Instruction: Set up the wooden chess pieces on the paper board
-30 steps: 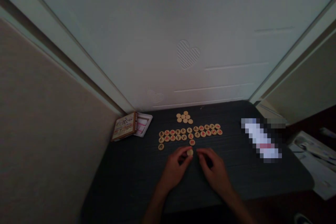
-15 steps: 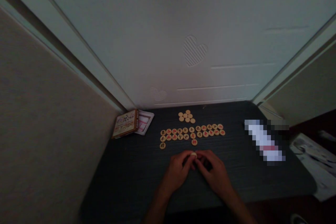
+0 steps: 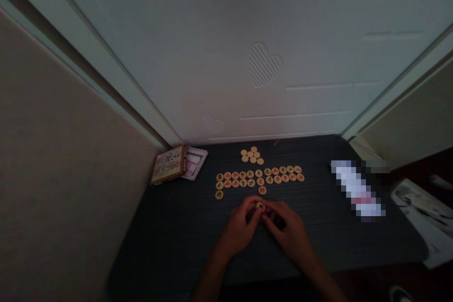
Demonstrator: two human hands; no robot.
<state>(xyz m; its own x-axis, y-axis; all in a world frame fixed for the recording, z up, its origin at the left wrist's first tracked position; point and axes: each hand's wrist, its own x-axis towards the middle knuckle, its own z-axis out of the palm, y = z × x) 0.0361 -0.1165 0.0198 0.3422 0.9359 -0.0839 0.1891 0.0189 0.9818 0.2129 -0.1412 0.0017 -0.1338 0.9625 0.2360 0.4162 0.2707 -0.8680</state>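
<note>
My left hand [image 3: 240,231] and my right hand [image 3: 287,231] meet at the front of the dark table, around a round wooden xiangqi piece [image 3: 260,206]. The fingers of my left hand pinch that piece, and my right fingertips lie against or just beside it. Just beyond them, a single piece [image 3: 262,190] lies below two rows of xiangqi pieces [image 3: 258,178] with red and black characters. Farther back is a tight cluster of plain-faced pieces [image 3: 251,155].
A small illustrated box [image 3: 168,165] leans on a white paper sheet [image 3: 194,163] at the table's far left corner. A pixelated long object [image 3: 357,188] lies at the right. Walls close the left and back, and papers [image 3: 421,212] lie beyond the right edge.
My hands have come together, with my right hand moving left to the piece held by my left. The piece has turned slightly in the fingers, and the view has shifted a little.
</note>
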